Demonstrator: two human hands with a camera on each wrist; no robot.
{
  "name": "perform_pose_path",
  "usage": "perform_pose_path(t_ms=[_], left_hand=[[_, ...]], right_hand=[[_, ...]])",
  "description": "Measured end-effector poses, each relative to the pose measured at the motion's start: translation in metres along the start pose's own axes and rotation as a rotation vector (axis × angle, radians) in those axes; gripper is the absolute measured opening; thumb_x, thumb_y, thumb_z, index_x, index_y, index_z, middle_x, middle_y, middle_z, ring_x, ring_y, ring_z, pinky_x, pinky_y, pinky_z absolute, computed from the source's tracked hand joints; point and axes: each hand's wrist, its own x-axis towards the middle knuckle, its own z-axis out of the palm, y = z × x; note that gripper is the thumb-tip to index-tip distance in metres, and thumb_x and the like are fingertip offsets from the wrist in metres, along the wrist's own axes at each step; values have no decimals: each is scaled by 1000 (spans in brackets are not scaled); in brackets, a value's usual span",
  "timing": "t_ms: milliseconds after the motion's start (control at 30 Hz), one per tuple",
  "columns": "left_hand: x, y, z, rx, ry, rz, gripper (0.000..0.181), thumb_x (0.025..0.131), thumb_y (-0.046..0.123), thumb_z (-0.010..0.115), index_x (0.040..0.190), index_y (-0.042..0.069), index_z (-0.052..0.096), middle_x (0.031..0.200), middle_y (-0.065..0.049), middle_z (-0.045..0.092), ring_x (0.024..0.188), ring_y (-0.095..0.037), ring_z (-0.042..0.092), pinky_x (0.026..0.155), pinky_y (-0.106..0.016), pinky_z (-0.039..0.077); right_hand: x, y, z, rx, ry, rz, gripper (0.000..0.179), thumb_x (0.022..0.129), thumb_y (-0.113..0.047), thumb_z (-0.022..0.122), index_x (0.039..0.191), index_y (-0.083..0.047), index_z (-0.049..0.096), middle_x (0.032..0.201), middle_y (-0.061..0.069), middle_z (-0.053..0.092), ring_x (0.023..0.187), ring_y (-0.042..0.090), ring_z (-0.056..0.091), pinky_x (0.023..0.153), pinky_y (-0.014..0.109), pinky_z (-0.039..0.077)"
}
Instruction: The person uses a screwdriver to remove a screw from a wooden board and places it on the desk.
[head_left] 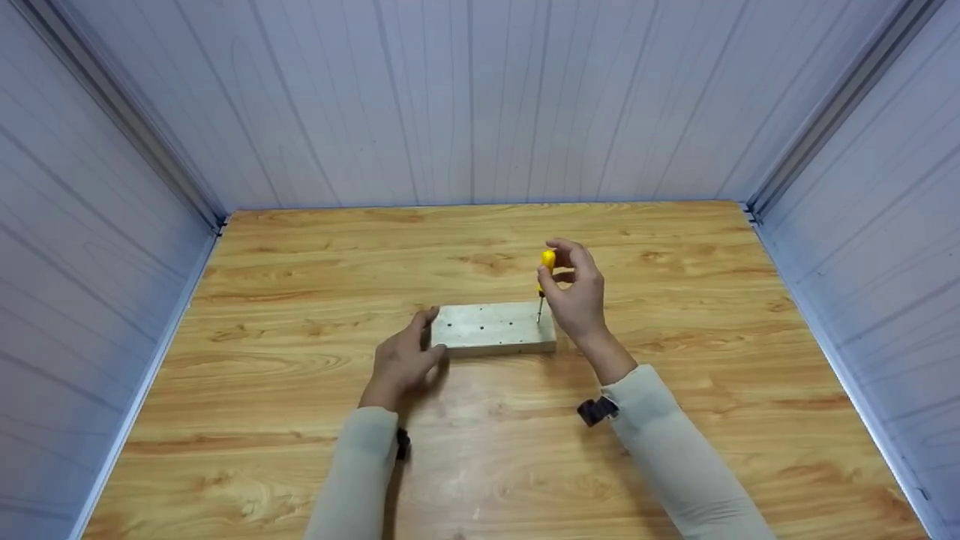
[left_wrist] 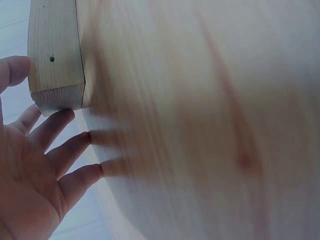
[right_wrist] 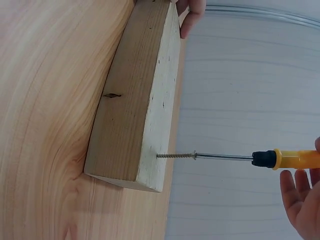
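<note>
A pale wooden block (head_left: 487,334) lies flat on the table, several dark holes along its top face. At its left end my left hand (head_left: 403,360) steadies it, thumb on the near side and a fingertip at the far corner. My right hand (head_left: 579,296) holds a yellow-handled screwdriver (head_left: 548,261) upright over the block's right end, thumb and fingers about the handle. In the right wrist view, a long threaded screw (right_wrist: 175,156) stands in the block's face, most of its length exposed. The screwdriver's metal shaft (right_wrist: 225,157) meets the screw's head.
The wood-grain table (head_left: 300,262) spreads around the block on every side. White panel walls rise at the back (head_left: 480,105), the left (head_left: 90,225) and the right (head_left: 877,225). Dark straps with small devices sit at both wrists.
</note>
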Motion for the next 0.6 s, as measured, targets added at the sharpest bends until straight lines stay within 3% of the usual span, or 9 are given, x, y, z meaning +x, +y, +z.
perform_pose_path(t_ms=[367,600], left_hand=[[0,-1,1,1,8,17,58,76,42,53,130,41,30,134,10,41,118,-17,44,95,-39,34],[0,0,1,10,13,9,59,76,42,53,130,41,31,133,9,42,118,-17,44,95,-39,35]], right_hand=[[-1,2,1,-16,18,14,27,77,-3,61,104,-3,56,91,14,54,80,24,55,61,36,49],[-2,31,5,-7,35,19,32,76,-6,64,106,-12,57,94,8,54,82,18,57,60,31,50]])
